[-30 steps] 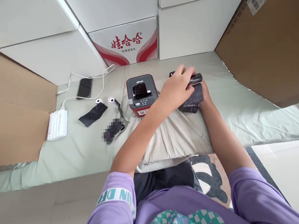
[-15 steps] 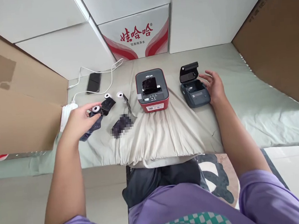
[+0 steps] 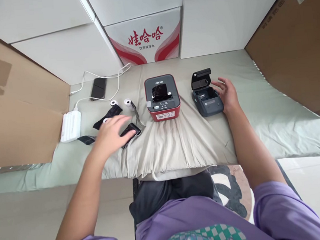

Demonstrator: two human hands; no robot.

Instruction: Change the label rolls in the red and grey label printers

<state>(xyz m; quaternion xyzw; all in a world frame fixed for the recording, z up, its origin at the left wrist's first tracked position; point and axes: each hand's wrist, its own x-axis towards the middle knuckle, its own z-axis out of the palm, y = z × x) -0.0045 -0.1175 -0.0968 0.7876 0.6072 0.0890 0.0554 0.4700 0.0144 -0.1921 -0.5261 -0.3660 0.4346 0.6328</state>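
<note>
My left hand [image 3: 109, 135] hovers with thumb and fingers apart, nothing held, its thumb close to a black roll with a loose strip [image 3: 132, 129]. It partly hides another roll [image 3: 106, 119] behind the fingers. Just beyond it, a black strip [image 3: 111, 112] runs to a small white-cored roll [image 3: 114, 102], and a second roll [image 3: 128, 103] trails a dark tail. My right hand [image 3: 229, 93] rests beside a small dark label printer [image 3: 209, 102] with its lid raised, fingers spread along its right side. In the middle stands a red and black printer [image 3: 163, 97], a black strip coming out of its top.
A black phone [image 3: 98, 88] lies at the back left near a white cable. A white power strip [image 3: 71, 126] leans by the left cardboard box [image 3: 21, 106]. White cartons [image 3: 144, 37] line the back, and another cardboard box [image 3: 297, 55] borders the right.
My left hand has let go of the roll it held and moved right and nearer to me, toward the front black roll. My right hand stays beside the dark printer.
</note>
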